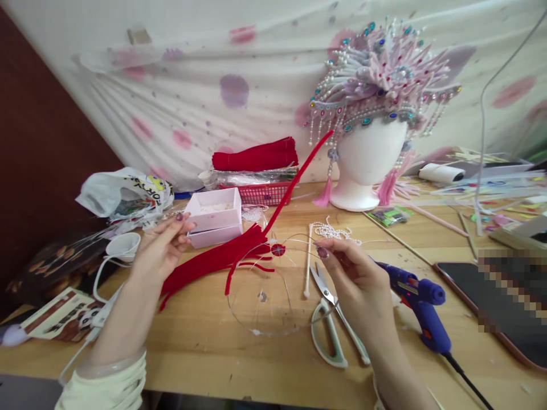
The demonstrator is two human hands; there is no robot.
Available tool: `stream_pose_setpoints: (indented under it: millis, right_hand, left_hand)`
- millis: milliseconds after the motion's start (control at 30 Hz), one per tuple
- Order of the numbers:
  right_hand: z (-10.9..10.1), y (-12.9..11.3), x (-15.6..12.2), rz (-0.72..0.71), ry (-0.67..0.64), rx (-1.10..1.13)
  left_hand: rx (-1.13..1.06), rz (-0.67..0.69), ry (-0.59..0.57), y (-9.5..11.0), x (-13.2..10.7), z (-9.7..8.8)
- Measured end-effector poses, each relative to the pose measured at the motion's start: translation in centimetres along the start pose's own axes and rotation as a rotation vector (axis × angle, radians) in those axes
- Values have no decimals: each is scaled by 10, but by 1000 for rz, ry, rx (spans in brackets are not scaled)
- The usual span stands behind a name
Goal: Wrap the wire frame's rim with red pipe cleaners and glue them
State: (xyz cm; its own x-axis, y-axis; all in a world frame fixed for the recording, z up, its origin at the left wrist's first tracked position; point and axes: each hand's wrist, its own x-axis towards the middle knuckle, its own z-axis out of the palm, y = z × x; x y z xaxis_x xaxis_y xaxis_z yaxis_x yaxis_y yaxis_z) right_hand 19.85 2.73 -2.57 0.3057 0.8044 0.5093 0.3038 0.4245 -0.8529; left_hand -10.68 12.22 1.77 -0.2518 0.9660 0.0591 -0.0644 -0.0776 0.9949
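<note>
My right hand [352, 267] pinches the edge of a thin round wire frame [280, 334] between thumb and fingertips. A red chenille stem [294, 188] slants up from the far side of the frame, and a short red end hangs at the frame's left. A small round red piece with a pale centre [278, 249] sits near the top of the wire. Left of the frame, my left hand [164, 242] is raised with loosely bent fingers apart, and nothing shows in them. Behind the frame lies a bundle of red chenille stems [213, 259].
Scissors [327, 293] and a blue glue gun [421, 307] lie by my right hand, with a phone [465, 290] farther right. Behind stand a white box [216, 210], a red basket [267, 195] and a foam head [367, 162] wearing a beaded pink headdress [388, 74].
</note>
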Motion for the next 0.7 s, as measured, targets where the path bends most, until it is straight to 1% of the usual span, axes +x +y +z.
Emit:
stream_pose_setpoints:
  millis: [67, 100, 233, 333, 400, 500, 567, 600, 633, 700]
  right_hand:
    - [0, 0, 0, 8, 4, 3]
    - [1, 1, 0, 9, 8, 4]
    - [1, 1, 0, -26, 51, 22]
    - [0, -2, -1, -39, 132, 16]
    - [0, -5, -1, -25, 200, 31]
    - [-1, -10, 0, -5, 274, 75]
    - [-1, -11, 0, -4, 289, 84]
    - [-2, -11, 0, -6, 288, 82]
    - [-2, -11, 0, -10, 285, 77]
    - [-2, -11, 0, -17, 270, 71]
  left_hand:
    - [-14, -65, 19, -6, -8, 0]
    - [-8, -99, 6, -10, -13, 1]
    - [32, -252, -112, -21, -34, 5]
    - [11, -289, -212, -24, -45, 3]
    - [-12, -253, -249, -24, -49, 1]
    - [51, -119, -218, -23, -52, -3]
    - [121, -47, -188, -21, -51, -4]
    - [147, -34, -188, -20, -51, -4]
    - [176, -32, -203, -18, -51, -4]
    - [282, -18, -270, -12, -50, -3]
